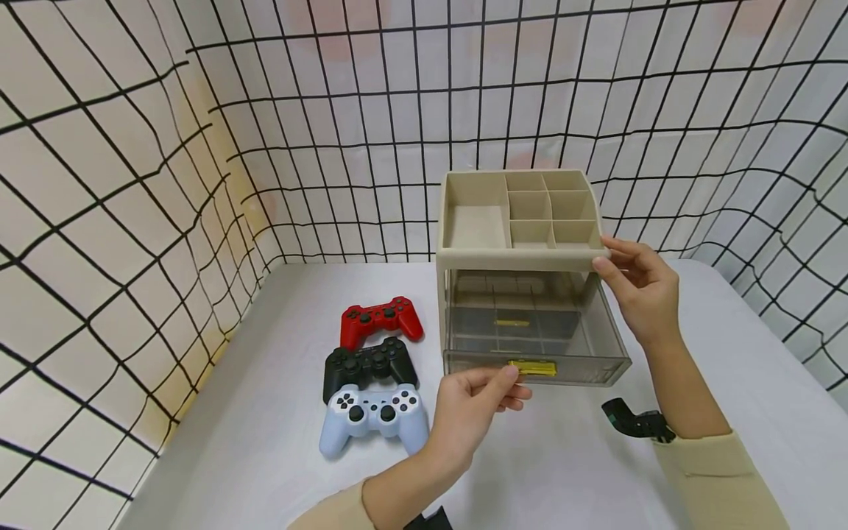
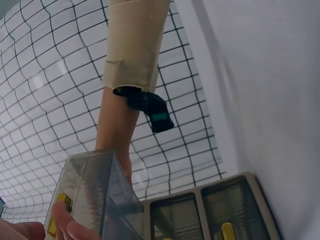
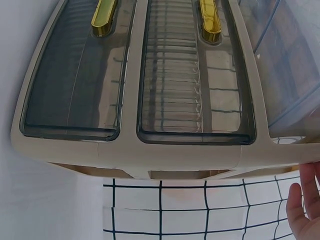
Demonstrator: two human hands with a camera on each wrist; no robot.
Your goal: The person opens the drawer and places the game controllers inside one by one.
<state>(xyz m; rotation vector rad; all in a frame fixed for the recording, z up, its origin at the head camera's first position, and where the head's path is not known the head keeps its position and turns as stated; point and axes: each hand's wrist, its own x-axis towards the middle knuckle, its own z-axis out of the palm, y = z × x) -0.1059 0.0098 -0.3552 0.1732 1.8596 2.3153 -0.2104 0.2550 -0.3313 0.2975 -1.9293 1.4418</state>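
Observation:
A beige desktop organizer (image 1: 513, 259) stands on the table, its top split into several small compartments. Its upper clear smoky drawer (image 1: 586, 370) is pulled out toward me and looks bare inside. With thumb and fingers my left hand (image 1: 464, 412) pinches the drawer's yellow handle (image 1: 539, 367). My right hand (image 1: 644, 294) grips the organizer's front right top corner, thumb in front and fingers along the side. Two lower drawers (image 3: 170, 85) sit closed in the right wrist view, each with a gold-yellow handle (image 3: 210, 22).
Left of the organizer lie three game controllers: a red one (image 1: 380, 316), a black one (image 1: 358, 364) and a light blue one (image 1: 373, 414) nearest me. A black wire grid (image 1: 450, 88) over white cloth surrounds the white table (image 1: 265, 412). Black wrist devices (image 1: 639, 422) sit at both sleeves.

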